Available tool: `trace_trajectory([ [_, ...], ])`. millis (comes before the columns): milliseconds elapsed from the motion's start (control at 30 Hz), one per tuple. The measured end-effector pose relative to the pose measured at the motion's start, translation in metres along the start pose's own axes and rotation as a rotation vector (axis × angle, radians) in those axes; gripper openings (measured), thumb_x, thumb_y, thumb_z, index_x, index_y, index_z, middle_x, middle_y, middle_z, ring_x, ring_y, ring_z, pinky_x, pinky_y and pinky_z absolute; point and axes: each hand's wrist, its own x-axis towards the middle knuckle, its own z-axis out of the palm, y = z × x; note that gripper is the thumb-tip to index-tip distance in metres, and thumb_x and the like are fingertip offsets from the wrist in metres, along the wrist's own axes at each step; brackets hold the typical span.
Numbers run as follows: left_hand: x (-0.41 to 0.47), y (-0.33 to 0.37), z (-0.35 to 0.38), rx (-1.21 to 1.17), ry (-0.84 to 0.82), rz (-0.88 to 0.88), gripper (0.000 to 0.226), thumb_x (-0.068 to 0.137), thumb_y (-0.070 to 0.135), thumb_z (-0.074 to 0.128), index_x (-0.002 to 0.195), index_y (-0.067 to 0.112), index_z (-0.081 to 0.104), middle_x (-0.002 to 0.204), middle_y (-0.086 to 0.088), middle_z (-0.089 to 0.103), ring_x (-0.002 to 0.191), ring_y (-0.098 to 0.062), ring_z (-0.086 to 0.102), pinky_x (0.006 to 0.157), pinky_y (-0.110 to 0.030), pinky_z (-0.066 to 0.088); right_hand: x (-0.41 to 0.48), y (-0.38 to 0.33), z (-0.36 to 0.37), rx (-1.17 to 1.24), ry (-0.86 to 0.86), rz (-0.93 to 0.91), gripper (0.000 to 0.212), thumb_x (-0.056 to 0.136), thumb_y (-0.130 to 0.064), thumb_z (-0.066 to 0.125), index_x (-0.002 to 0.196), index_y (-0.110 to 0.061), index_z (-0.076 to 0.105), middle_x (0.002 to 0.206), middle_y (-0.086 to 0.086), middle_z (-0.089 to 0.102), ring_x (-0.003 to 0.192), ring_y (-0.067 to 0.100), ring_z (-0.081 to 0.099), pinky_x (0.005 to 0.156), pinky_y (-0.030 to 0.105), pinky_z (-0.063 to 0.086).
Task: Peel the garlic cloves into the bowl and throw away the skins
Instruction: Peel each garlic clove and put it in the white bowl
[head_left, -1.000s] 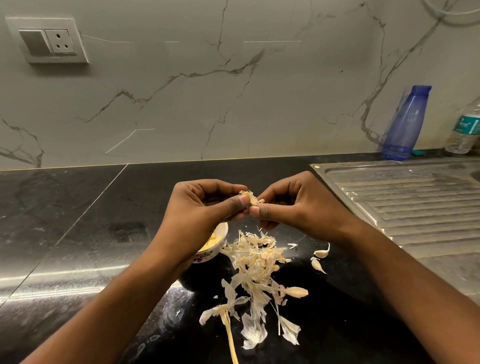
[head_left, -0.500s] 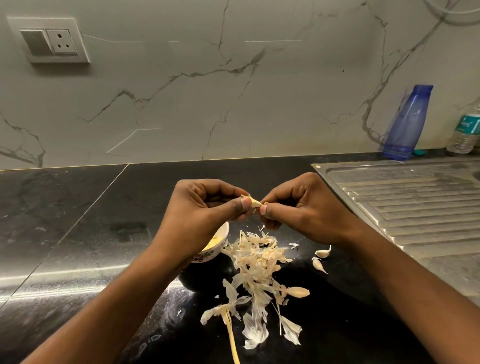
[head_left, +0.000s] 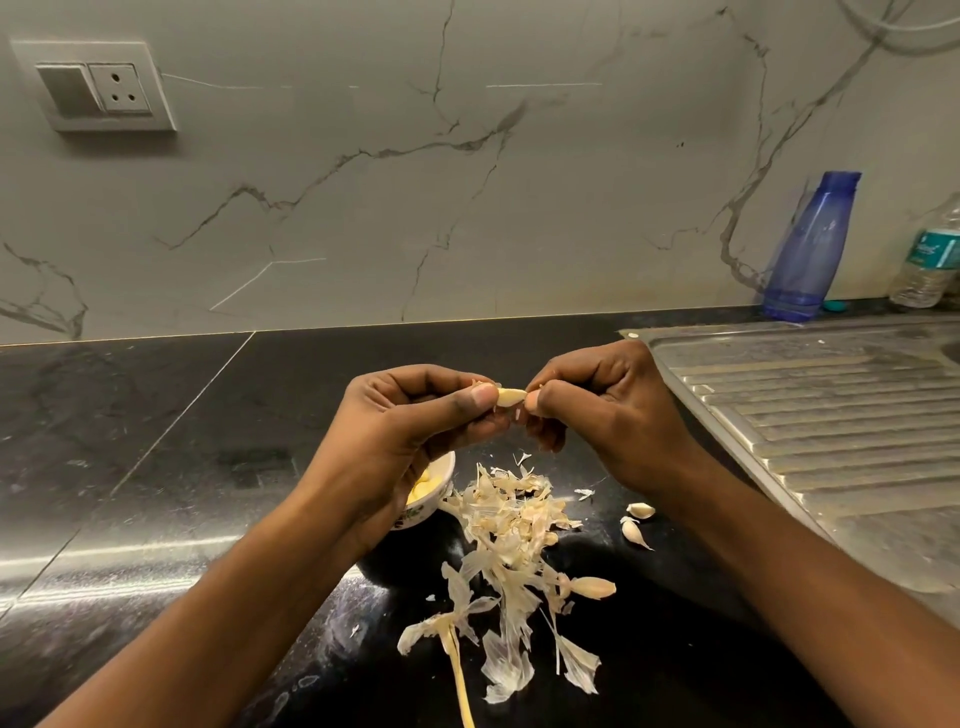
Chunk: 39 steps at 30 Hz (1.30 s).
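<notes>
From the head view, I have my left hand and my right hand raised together above the black counter, each pinching one end of a single garlic clove between thumb and forefinger, the other fingers curled in. The clove looks mostly bare and pale; whether a last scrap of skin clings to it I cannot tell. I hold it just above and beside the small bowl, which sits partly under my left wrist with peeled yellow cloves showing inside, so the drop should be short. The pile of skins lies on the counter right below my hands, where the peelings fall of themselves, with the dry stalk trailing toward me. Two unpeeled cloves wait just right of the pile, and another one rests at its near edge, all within easy reach. I judge the peeling is well along, but the skins are not yet thrown away. The steel drainboard stands to my right, untouched.
</notes>
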Motion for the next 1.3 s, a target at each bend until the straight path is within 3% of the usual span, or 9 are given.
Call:
trace_trajectory([
  [200, -0.001, -0.002, 0.003, -0.190, -0.016, -0.072, 0.016, 0.073, -0.002, 0.071, 0.087, -0.003, 0.079, 0.096, -0.024, 0.077, 0.080, -0.027, 0.079, 0.066, -0.023, 0.064, -0.002, 0.001, 0.001, 0.043, 0.019, -0.049, 0.021, 0.093, -0.015, 0.064, 0.080, -0.008, 0.079, 0.067, 0.009, 0.071, 0.058, 0.019, 0.066, 0.055, 0.025, 0.055],
  [300, -0.001, -0.003, 0.001, -0.158, -0.025, -0.028, 0.018, 0.075, 0.000, 0.072, 0.092, -0.004, 0.078, 0.097, -0.024, 0.078, 0.081, -0.027, 0.079, 0.068, -0.023, 0.064, 0.000, 0.002, -0.002, 0.031, 0.014, -0.037, 0.020, 0.094, -0.017, 0.065, 0.084, -0.007, 0.079, 0.070, 0.009, 0.072, 0.061, 0.020, 0.068, 0.057, 0.025, 0.056],
  [467, 0.002, -0.007, -0.007, 0.490, 0.022, 0.481, 0.020, 0.083, 0.012, 0.080, 0.102, 0.004, 0.079, 0.095, -0.004, 0.082, 0.088, -0.020, 0.080, 0.078, -0.024, 0.063, 0.003, 0.007, -0.008, 0.013, -0.032, 0.063, 0.014, 0.100, -0.006, 0.068, 0.097, 0.000, 0.080, 0.083, 0.010, 0.079, 0.074, 0.027, 0.077, 0.067, 0.032, 0.063],
  [567, 0.003, -0.012, -0.008, 0.693, 0.050, 0.685, 0.019, 0.086, 0.013, 0.082, 0.105, 0.009, 0.081, 0.098, 0.004, 0.082, 0.090, -0.011, 0.079, 0.079, -0.024, 0.063, 0.003, 0.007, -0.009, 0.023, -0.052, 0.120, 0.017, 0.101, -0.007, 0.066, 0.103, 0.004, 0.079, 0.089, 0.012, 0.080, 0.078, 0.030, 0.078, 0.071, 0.037, 0.065],
  [700, 0.003, -0.016, -0.009, 0.846, 0.036, 0.832, 0.020, 0.090, 0.011, 0.082, 0.110, 0.010, 0.080, 0.103, 0.005, 0.080, 0.094, -0.004, 0.077, 0.081, -0.025, 0.063, 0.004, 0.006, -0.009, 0.029, -0.061, 0.176, 0.019, 0.100, -0.011, 0.068, 0.104, 0.003, 0.079, 0.088, 0.012, 0.080, 0.078, 0.029, 0.079, 0.073, 0.037, 0.066],
  [933, 0.004, -0.016, -0.010, 0.902, 0.001, 0.899, 0.021, 0.090, 0.007, 0.082, 0.110, 0.010, 0.080, 0.104, 0.005, 0.079, 0.095, -0.003, 0.076, 0.081, -0.022, 0.062, 0.004, 0.005, -0.011, 0.041, -0.071, 0.213, 0.015, 0.100, -0.009, 0.067, 0.102, 0.000, 0.079, 0.085, 0.012, 0.080, 0.074, 0.029, 0.078, 0.070, 0.033, 0.065],
  [1300, 0.006, -0.015, -0.013, 0.842, 0.024, 0.827, 0.019, 0.090, 0.012, 0.081, 0.109, 0.009, 0.081, 0.104, 0.005, 0.080, 0.095, -0.004, 0.077, 0.082, -0.025, 0.063, 0.003, 0.002, -0.014, 0.099, -0.122, 0.250, 0.018, 0.102, -0.004, 0.062, 0.106, 0.004, 0.078, 0.090, 0.016, 0.080, 0.082, 0.036, 0.078, 0.076, 0.040, 0.067],
])
